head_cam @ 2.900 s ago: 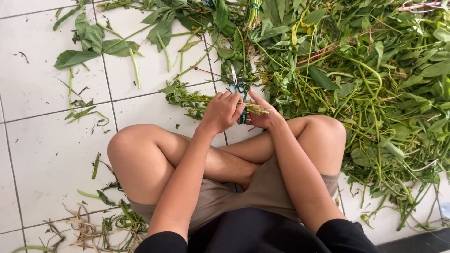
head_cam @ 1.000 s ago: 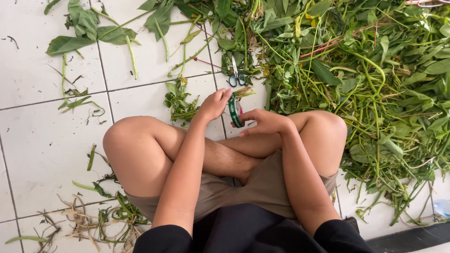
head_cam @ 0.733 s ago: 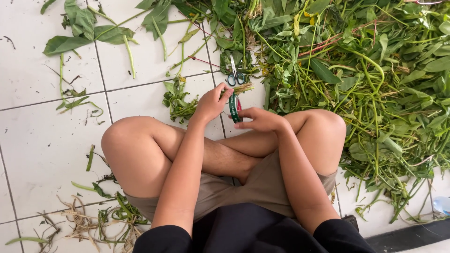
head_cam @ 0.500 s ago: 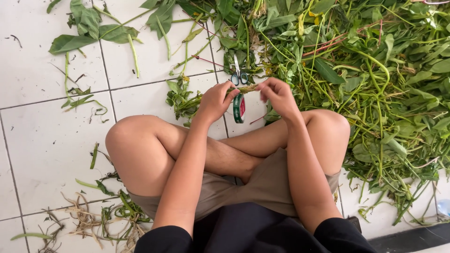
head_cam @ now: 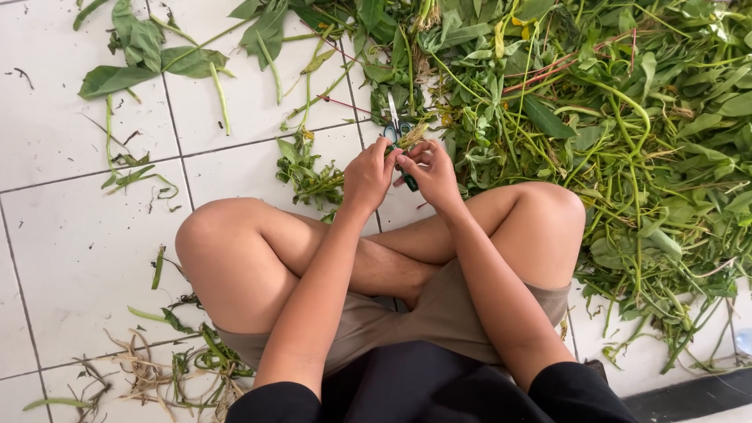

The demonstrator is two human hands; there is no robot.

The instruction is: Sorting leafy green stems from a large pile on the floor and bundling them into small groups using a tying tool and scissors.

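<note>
I sit cross-legged on a white tiled floor [head_cam: 70, 235]. My left hand [head_cam: 366, 174] and my right hand [head_cam: 431, 174] meet in front of my shins, fingertips pressed together on a short pale plant stem [head_cam: 412, 136]. A dark green strip [head_cam: 410, 183] hangs below my right fingers. Green-handled scissors [head_cam: 394, 125] lie on the floor just beyond the fingertips, blades pointing away. A small leafy sprig [head_cam: 307, 174] lies just left of my left hand.
A big heap of green leafy stems [head_cam: 627, 117] covers the floor ahead and to the right. Loose leaves [head_cam: 145, 59] lie at the far left. Dry trimmed stalks [head_cam: 157, 376] sit by my left thigh. A dark threshold strip [head_cam: 689, 395] runs at the bottom right.
My hands have risen from above my shins and moved forward toward the scissors. They were apart, and are now fingertip to fingertip on the stem.
</note>
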